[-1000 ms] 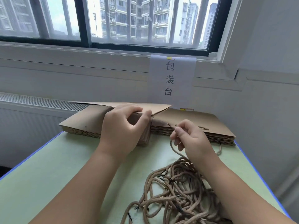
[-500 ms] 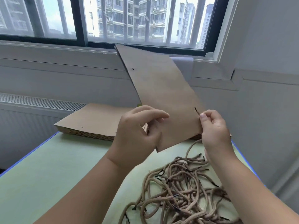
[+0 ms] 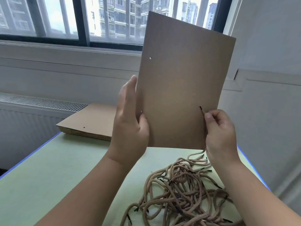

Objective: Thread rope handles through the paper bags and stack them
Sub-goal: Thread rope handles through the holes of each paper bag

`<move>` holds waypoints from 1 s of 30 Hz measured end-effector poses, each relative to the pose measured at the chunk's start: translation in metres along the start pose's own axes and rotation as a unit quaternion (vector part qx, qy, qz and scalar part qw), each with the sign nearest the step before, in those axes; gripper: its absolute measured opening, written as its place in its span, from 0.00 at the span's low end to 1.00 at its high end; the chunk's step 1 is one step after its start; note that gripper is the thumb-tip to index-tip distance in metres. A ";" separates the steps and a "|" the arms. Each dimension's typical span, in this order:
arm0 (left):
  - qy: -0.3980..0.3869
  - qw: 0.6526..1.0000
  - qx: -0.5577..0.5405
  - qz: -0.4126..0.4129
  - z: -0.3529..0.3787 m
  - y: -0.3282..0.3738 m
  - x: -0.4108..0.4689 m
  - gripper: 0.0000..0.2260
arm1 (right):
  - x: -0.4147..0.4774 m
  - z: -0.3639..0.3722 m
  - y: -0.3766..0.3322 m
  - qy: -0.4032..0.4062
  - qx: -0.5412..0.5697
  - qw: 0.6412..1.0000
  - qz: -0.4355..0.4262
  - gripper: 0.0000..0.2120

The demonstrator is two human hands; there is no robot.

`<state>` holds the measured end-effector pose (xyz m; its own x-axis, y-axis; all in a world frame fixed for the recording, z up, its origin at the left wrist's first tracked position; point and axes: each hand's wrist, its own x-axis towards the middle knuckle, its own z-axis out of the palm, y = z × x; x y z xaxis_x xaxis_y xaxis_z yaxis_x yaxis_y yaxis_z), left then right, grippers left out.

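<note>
Head view.

The paper bag [image 3: 182, 88], folded flat, is held nearly upright in the centre of the frame, raised clear of the table [image 3: 48, 176] and overlapping the window [image 3: 81, 18]. Two small holes show near its left edge.

The left hand [image 3: 128, 128] grips the bag's lower left edge. Its thumb lies on the front face and its fingers extend straight up behind the edge.

The right hand [image 3: 219, 132] is at the lower right edge with its fingers curled. Thumb and forefinger pinch the dark tip of a rope handle [image 3: 202, 110], which points up across the bag's face.

The rope pile [image 3: 184, 193] lies tangled on the table at lower right. The bag stack [image 3: 91, 123] lies flat at the table's far edge, left of centre, below the radiator grille [image 3: 40, 101].
</note>
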<state>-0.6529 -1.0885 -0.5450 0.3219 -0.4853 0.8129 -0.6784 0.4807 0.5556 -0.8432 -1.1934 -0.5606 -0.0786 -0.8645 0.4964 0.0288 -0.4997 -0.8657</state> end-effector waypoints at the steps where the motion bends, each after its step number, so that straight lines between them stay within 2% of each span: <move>1: 0.004 1.000 0.008 -0.019 0.000 0.000 0.000 0.43 | -0.002 0.001 0.000 0.002 -0.007 1.000 -0.011 0.09; 5: 0.025 0.996 0.042 -0.073 -0.003 -0.003 0.004 0.38 | -0.007 0.002 -0.003 0.003 -0.045 0.998 -0.052 0.07; 8: 0.044 0.994 0.060 -0.075 -0.006 -0.001 0.007 0.34 | -0.007 0.001 -0.003 -0.010 -0.058 0.997 -0.054 0.07; 12: 0.087 0.988 0.101 -0.075 -0.008 -0.004 0.009 0.28 | -0.010 0.003 -0.004 -0.037 -0.023 0.997 -0.057 0.06; 16: 0.073 0.989 0.110 -0.061 -0.007 0.000 0.009 0.24 | -0.016 0.007 -0.008 -0.054 -0.005 0.997 -0.059 0.07; 18: 0.061 0.991 0.093 -0.071 -0.006 0.002 0.008 0.26 | -0.019 0.008 -0.010 -0.053 -0.001 0.997 -0.055 0.07; 23: 0.105 0.987 0.042 -0.110 -0.013 -0.004 0.015 0.30 | -0.020 0.010 -0.014 -0.030 -0.032 0.997 -0.071 0.06; 30: 0.126 0.982 0.042 -0.136 -0.013 -0.004 0.015 0.28 | -0.022 0.010 -0.014 -0.014 -0.027 0.998 -0.064 0.07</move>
<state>-0.6368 -1.0876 -0.5327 0.6445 -0.3863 0.6598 -0.5932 0.2918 0.7503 -0.8318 -1.1679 -0.5593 -0.0511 -0.7955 0.6038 -0.0328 -0.6029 -0.7971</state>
